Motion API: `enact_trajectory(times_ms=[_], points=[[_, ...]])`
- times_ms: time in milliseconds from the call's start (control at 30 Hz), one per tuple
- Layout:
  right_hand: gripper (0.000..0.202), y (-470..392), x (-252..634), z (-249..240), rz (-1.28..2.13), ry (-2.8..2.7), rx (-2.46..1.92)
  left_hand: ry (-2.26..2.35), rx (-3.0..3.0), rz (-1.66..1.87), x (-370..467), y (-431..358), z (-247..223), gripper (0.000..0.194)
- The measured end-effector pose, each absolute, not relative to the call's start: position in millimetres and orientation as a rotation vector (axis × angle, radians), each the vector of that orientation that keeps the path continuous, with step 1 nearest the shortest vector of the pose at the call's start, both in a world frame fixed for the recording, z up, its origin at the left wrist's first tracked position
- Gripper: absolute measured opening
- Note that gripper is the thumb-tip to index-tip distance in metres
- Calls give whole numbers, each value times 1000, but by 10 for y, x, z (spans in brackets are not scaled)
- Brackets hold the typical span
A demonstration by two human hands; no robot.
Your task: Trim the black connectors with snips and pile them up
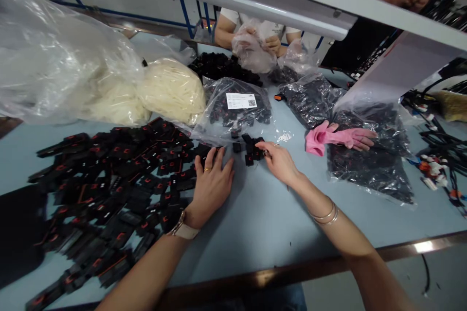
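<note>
Counter edge: a metal strip [423, 247] runs along the near side of the pale blue counter [255, 238].
Wrists: a watch [185, 227] with a pale strap on the left, thin bangles [327, 214] on the right.
Left hand: the left hand [212, 187], with a ring [207, 169], lies palm down, fingers moderately spread, their tips at the right edge of the big heap.
Big heap: black plastic parts [120, 189] with red-orange details, loosely piled over the left of the counter; a dark flat object [20, 228] lies at its outer side.
Right hand: the right hand [280, 163] reaches in at the small group, thumb and forefinger close together; I cannot tell whether they grip a part.
Small group: a few black pieces [249, 159] sit between the two hands, just beyond their fingertips.
White bits: tiny pieces [284, 136] lie scattered just beyond the right hand.
Right side: a pink glove [339, 137] rests partly on a clear bag of dark parts [372, 175]; cables [443, 141] lie farther right.
Behind the small group: a clear bag with a white label [242, 101], beside a bag of cream-coloured pieces [173, 90].
Far side: a co-worker's hands hold a crumpled plastic bag [255, 53].
</note>
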State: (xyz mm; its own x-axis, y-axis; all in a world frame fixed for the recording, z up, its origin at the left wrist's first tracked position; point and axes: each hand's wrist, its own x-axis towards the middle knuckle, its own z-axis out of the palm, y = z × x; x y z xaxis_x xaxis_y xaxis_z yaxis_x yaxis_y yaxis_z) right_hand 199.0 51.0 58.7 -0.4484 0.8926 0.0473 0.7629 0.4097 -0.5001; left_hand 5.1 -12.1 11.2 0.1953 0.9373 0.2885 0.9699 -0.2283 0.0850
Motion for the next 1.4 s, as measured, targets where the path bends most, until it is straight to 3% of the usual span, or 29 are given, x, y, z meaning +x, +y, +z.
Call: enact_trajectory(times_ms=[100, 267, 533, 700, 933, 1133, 1300, 1400], points=[[32, 413, 1906, 541, 467, -2520, -1594, -1887, -2346, -453, 51, -125, 120, 33], [32, 325, 1786, 512, 348, -2692, -1629, -1844, -2363, -526, 35, -135, 146, 31], [25, 259, 1798, 489, 591, -2644, -1492, -1546, -2724, -704, 42, -129, 99, 30], [19, 357, 1882, 571, 708, -2599, -1503, -1548, -2828, -755, 44, -116, 69, 17], [24, 633, 2360, 704, 299, -2308, -2157, -1535, -2803, -767, 54, -132, 83, 23], [14, 765, 2443, 591, 565, -2325, -1886, -1481, -2829, -715, 55, -131, 44, 31], [26, 886, 2522, 457, 214, -2084, -2071, -1492, -2808, -786, 44, -119, 2, 23], [25, 927, 2528, 358, 212, -2131, -2015, -1492, -2804, -819, 44, -122, 7, 23]])
